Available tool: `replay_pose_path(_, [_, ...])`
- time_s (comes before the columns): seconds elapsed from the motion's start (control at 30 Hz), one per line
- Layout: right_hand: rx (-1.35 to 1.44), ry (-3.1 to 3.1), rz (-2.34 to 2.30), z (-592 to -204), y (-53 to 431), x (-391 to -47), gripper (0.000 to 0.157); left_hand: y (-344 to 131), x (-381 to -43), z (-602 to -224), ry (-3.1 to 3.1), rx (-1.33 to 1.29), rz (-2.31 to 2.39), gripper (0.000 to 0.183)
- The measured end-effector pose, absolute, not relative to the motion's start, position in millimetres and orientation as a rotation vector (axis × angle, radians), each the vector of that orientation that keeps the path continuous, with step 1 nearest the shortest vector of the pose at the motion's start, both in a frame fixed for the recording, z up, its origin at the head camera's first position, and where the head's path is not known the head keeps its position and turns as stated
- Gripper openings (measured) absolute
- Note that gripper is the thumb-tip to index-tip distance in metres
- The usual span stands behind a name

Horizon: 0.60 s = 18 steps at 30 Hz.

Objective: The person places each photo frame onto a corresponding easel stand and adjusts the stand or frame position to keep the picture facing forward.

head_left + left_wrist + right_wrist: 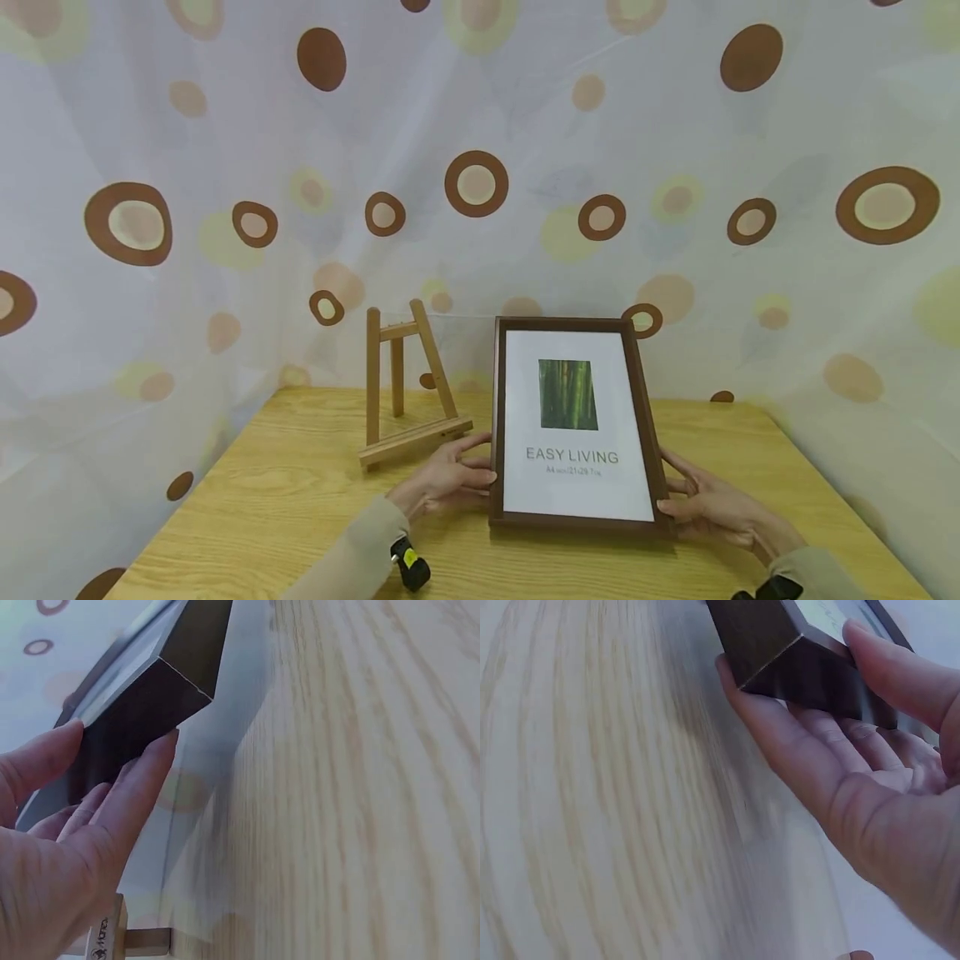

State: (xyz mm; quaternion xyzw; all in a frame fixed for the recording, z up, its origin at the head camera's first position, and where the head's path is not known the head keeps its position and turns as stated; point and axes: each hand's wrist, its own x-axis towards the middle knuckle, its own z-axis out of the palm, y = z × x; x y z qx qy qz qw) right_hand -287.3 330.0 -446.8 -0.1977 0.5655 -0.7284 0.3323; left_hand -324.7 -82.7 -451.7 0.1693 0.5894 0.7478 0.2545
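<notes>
Both my hands hold a dark brown picture frame (573,492), which leans back with its face toward me. Its white sheet bears a small green bamboo picture and the words EASY LIVING. My left hand (453,475) grips the lower left side, thumb on the front edge, fingers along the side and behind. On the lower right side, my right hand (708,504) grips the same way. Both wrist views show the frame's lower corners raised off the wood. Left of the frame stands a small wooden easel (372,375), its ledge close to my left fingers.
A light wood-grain table (247,500) lies beneath everything. Behind it and along both sides hangs a white sheet (525,100) printed with brown and tan circles. Black wrist cameras (410,564) are strapped on my wrists.
</notes>
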Motion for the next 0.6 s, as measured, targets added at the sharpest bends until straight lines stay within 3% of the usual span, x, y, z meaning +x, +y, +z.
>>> replay_pose_path(0.3, [-0.626,1.550,-1.933,-442,316,-288,0.078,-94,-320,-448,1.609,0.537,1.967,0.090])
replay_pose_path(0.6, [-0.591,1.756,-1.912,-436,304,-292,0.081,-106,-317,-439,1.698,0.626,1.949,0.097])
